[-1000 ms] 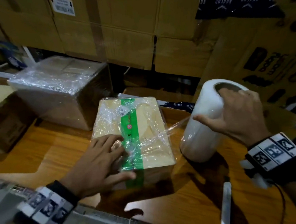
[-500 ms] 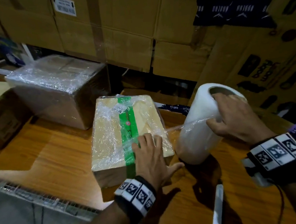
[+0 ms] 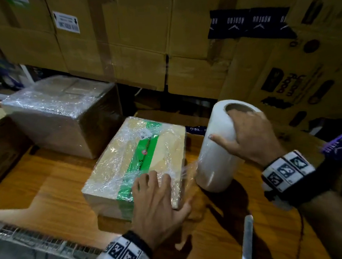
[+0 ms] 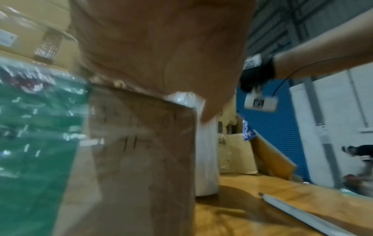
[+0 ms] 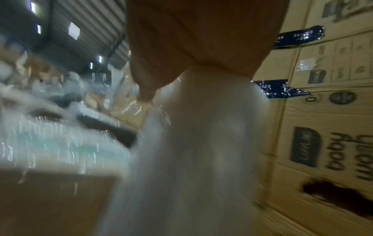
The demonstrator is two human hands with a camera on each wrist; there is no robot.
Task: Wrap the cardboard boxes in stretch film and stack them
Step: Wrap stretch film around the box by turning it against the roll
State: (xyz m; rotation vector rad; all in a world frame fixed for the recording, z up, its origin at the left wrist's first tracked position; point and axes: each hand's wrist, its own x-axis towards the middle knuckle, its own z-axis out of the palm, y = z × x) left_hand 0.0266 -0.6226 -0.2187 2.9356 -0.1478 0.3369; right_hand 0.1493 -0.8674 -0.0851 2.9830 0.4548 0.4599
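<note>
A small box (image 3: 136, 162) with a green stripe lies flat on the wooden table (image 3: 39, 191). Shiny film already covers its top. The left hand (image 3: 157, 203) lies flat on the near right corner of the box. Its fingers are straight and press down on the film, and the thumb sticks out past the box edge. The hand holds nothing.

Just to the right of the box stands a white roll of stretch film (image 3: 218, 146). It is upright on the table and very close to the box. A thin sheet of film runs from the roll to the side of the box. The right hand (image 3: 249, 138) grips the top of the roll. Its fingers curl over the top edge by the hole, and the thumb points along the side of the roll.

Behind the small box, to the left, sits a bigger box (image 3: 61, 112) all wrapped in film. A wall of big brown boxes (image 3: 139, 40) stands at the back. A long thin white stick (image 3: 247, 243) lies on the table near the person.
</note>
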